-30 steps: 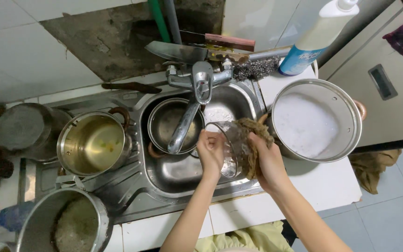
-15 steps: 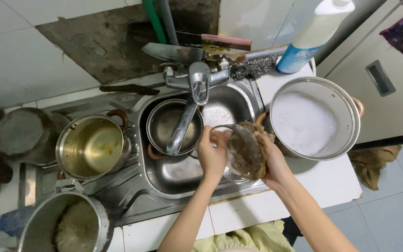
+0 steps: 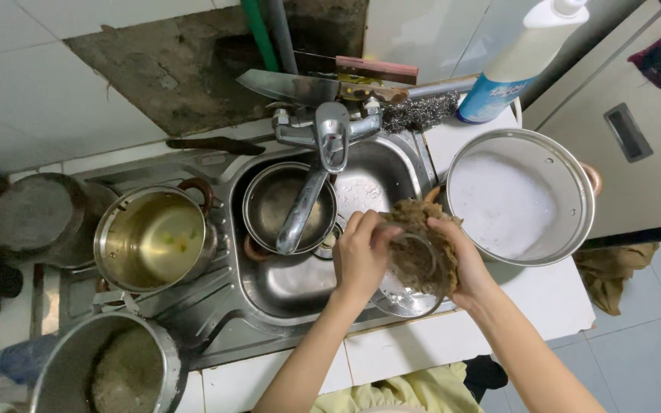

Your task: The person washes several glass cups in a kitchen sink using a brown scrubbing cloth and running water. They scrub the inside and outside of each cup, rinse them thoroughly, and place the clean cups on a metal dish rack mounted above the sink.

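Observation:
Over the right side of the steel sink (image 3: pixel 284 287), my left hand (image 3: pixel 361 256) grips the rim of a clear glass lid (image 3: pixel 411 294). My right hand (image 3: pixel 460 256) presses a brown scrubbing sponge (image 3: pixel 415 226) against the lid's top. A steel pot (image 3: pixel 269 203) sits in the basin under the tap (image 3: pixel 323 160).
A large pot of soapy water (image 3: pixel 522 199) stands right of the sink. A pot with yellowish liquid (image 3: pixel 154 237) and another pot (image 3: pixel 109 371) sit on the drainboard at left. A knife (image 3: pixel 307 84), steel wool (image 3: pixel 418 111) and a detergent bottle (image 3: pixel 518 61) lie behind the tap.
The sponge has shifted from the lid's right side to its top. Both hands have turned the lid slightly over the sink.

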